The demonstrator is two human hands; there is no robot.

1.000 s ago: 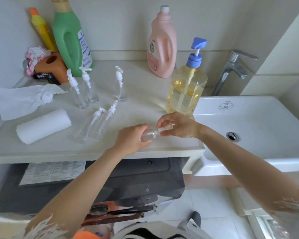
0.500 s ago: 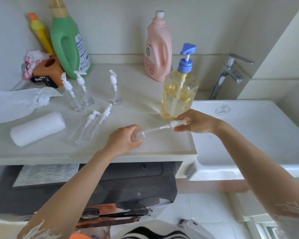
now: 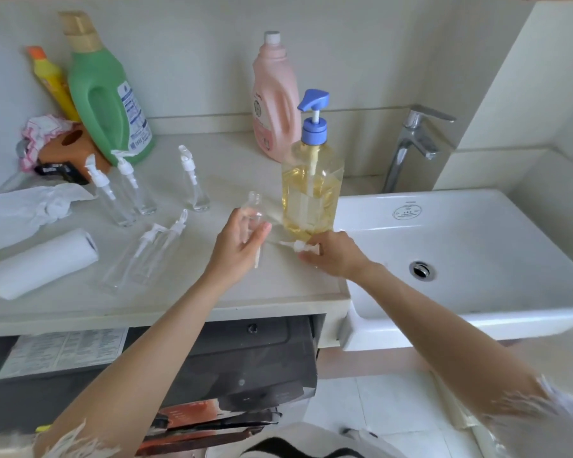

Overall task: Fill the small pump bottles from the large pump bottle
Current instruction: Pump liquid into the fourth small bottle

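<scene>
The bench [image 3: 80, 309] carries the large pump bottle [image 3: 311, 190] of yellow liquid, standing beside the sink [image 3: 477, 292]. Just in front of it the left hand [image 3: 237, 249], arm reaching forward from below, curls thumb and fingers round a small clear bottle [image 3: 253, 209] with its neck open, held upright above the bench. The right hand [image 3: 331, 256] rests low on the bench at the large bottle's foot, fingers pinching the white pump top [image 3: 303, 246], whose thin tube lies pointing toward the left hand. Five capped small bottles [image 3: 133, 190] wait farther left; their clear bodies are hard to make out.
</scene>
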